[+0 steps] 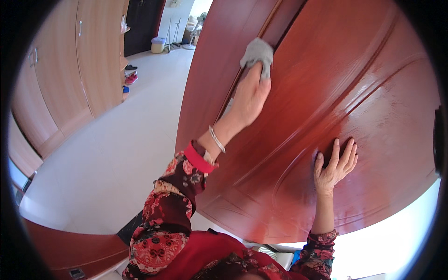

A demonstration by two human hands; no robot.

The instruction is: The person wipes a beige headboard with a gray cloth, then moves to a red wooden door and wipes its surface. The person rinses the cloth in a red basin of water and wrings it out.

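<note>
A large reddish-brown wooden door (297, 115) with curved grooves fills the middle and right of the view. My left hand (252, 94), with a bangle at its wrist, holds a crumpled grey cloth (258, 54) against the door's edge, beside a long narrow strip. Below that hand, a small metal plate (229, 104) is set in the edge, partly hidden by the wrist. My right hand (334, 169) lies on the door's face, holding nothing, fingers spread and pointing up. Both arms wear floral sleeves.
Light wood cabinets (59, 66) stand at the left, with shoes (131, 78) on shelves at their end. Pale floor (122, 147) runs beside the door. Farther back are a lidded bin (158, 45) and a standing fan (196, 33). Another reddish-brown panel (77, 248) is at lower left.
</note>
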